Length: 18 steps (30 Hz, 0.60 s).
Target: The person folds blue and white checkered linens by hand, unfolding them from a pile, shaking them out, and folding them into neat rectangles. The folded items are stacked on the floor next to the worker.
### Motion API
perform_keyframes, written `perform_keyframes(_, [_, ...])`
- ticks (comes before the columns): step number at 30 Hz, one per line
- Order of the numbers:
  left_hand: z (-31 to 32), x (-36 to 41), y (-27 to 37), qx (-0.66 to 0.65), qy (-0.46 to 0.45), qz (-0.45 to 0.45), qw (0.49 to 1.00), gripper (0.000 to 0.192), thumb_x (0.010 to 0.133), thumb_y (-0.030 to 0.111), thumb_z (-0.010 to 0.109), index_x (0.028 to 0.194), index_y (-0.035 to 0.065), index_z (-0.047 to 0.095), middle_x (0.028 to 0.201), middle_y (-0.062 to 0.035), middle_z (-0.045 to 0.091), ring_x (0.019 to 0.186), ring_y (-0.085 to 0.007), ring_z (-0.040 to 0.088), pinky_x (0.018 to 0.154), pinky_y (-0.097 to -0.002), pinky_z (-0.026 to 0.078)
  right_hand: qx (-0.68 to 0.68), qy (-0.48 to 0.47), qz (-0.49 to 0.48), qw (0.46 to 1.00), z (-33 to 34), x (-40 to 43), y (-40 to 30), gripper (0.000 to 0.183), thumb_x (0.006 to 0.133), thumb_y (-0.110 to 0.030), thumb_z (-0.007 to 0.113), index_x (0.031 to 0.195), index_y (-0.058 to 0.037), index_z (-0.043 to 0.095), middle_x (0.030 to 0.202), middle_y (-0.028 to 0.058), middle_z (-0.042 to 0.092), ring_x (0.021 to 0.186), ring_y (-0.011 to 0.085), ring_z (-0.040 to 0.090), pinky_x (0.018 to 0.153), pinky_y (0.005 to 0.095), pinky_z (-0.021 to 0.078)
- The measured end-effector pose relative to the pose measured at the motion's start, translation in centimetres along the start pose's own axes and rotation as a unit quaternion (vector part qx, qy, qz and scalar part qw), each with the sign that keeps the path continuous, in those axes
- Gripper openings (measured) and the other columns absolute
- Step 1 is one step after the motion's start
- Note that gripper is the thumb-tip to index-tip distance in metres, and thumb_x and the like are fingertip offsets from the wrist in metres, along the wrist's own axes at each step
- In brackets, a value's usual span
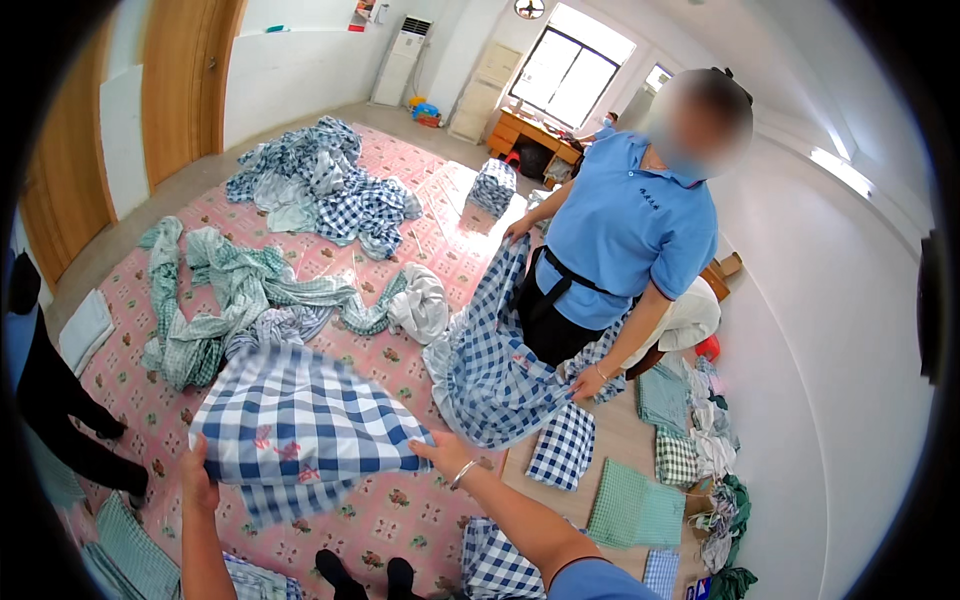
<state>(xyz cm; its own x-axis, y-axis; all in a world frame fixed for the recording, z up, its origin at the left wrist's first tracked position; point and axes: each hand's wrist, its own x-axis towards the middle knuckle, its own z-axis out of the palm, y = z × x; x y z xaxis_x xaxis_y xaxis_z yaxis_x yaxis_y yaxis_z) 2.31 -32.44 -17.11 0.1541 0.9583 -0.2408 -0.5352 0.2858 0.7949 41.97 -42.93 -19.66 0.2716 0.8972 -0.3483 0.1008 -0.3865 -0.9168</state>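
A blue-and-white checked cloth (300, 420) with red writing hangs between my hands, partly doubled over, its far edge blurred. At its left end my left hand (199, 480) grips an edge. The opposite corner is pinched in my right hand (442, 454), with a silver bangle on that wrist. Below the cloth a loose layer (300, 501) droops over the floor. Facing me on the right, a person in a blue shirt (630, 232) spreads another blue-and-white checked cloth (495, 375) with both hands.
A pink patterned floor covering (375, 525) carries a heap of blue checked cloth (322, 187) and tangled green checked cloth (225, 300). Folded checked cloths (562, 446) and a green folded cloth (619, 502) lie right. Another person (67, 405) stands at the left edge.
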Motion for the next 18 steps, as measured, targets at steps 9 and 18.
perform_keyframes(9, [-14.6, -15.5, -17.9, -0.02, 0.157, -0.341, 0.927, 0.036, 0.081, 0.025, 0.053, 0.11, 0.004, 0.048, 0.101, -0.0115, 0.056, 0.089, -0.0253, 0.056, 0.076, -0.0398, 0.046, -0.234, -0.053, 0.068, 0.968, -1.9, -9.8, 14.2, 0.045, 0.068, -0.033, 0.065, 0.098, 0.0008, 0.056, 0.079, 0.0098, 0.061, 0.072, 0.0169, 0.056, 0.068, 0.0303, 0.0439])
perform_keyframes(18, [-10.5, -26.6, -14.2, 0.016, 0.175, -0.501, 0.847, 0.037, 0.08, 0.029, 0.055, 0.106, 0.0025, 0.051, 0.088, -0.01, 0.059, 0.079, -0.0226, 0.057, 0.064, -0.0362, 0.049, -0.434, -0.405, 0.204, 0.778, -3.2, -20.3, 22.3, 0.069, 0.066, -0.057, 0.055, 0.103, 0.0012, 0.054, 0.099, 0.0183, 0.057, 0.091, 0.028, 0.054, 0.078, 0.0345, 0.0416])
